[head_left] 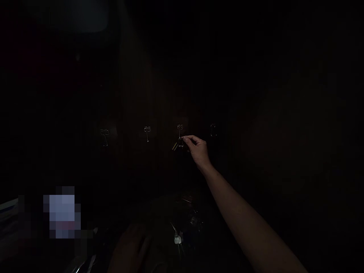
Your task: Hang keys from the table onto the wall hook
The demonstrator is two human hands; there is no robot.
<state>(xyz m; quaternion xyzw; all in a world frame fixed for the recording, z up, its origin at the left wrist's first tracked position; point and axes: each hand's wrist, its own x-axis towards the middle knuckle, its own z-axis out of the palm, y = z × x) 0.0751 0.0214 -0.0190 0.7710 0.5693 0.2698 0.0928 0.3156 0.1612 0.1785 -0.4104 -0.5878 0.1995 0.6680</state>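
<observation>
At a metal hook (180,127), the right hand (199,150) pinches a small metal item (181,144), fingertips together; the dim left hand's (130,244) grip cannot be determined.

Keys (175,146) sit at the third hook (180,127) from left, right hand (198,149) just right of them, left hand (131,244) lower, left of a small object (178,238).

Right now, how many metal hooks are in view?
4 visible, in a row: far-left hook, second hook, third hook by the right hand, and dimmer fourth hook farthest right. Darkness may hide others.
</observation>
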